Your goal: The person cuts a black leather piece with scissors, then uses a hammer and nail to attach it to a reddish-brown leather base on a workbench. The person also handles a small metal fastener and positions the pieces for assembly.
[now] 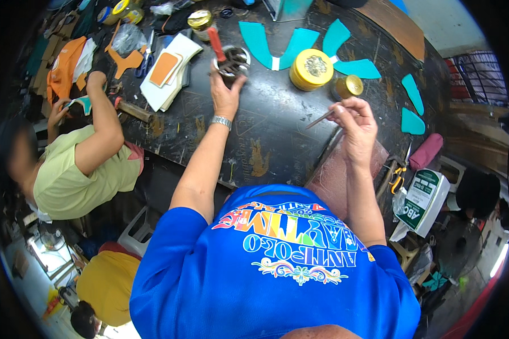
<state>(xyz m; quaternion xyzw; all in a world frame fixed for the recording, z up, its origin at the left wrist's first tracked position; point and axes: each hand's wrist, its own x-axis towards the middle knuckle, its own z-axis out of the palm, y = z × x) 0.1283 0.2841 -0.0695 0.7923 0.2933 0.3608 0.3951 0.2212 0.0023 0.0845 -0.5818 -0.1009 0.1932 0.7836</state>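
Over the black table [283, 121], the left hand [225, 100] clasps a container [245, 68]; the right hand [356, 128] pinches a leftward-pointing stick [319, 120].

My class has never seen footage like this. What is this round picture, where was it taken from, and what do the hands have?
There is no machine here, just a person's two bare hands. The picture comes from the left of two fisheye cameras worn on the head, looking down, so straight edges bend near the rim.

The left hand grips a round container with dark contents and a red-handled tool sticking up from it. The right hand holds a thin pointed tool.

On the dark table lie teal cut pieces, a yellow-lidded jar and a smaller gold-lidded jar. At the left is a co-worker.
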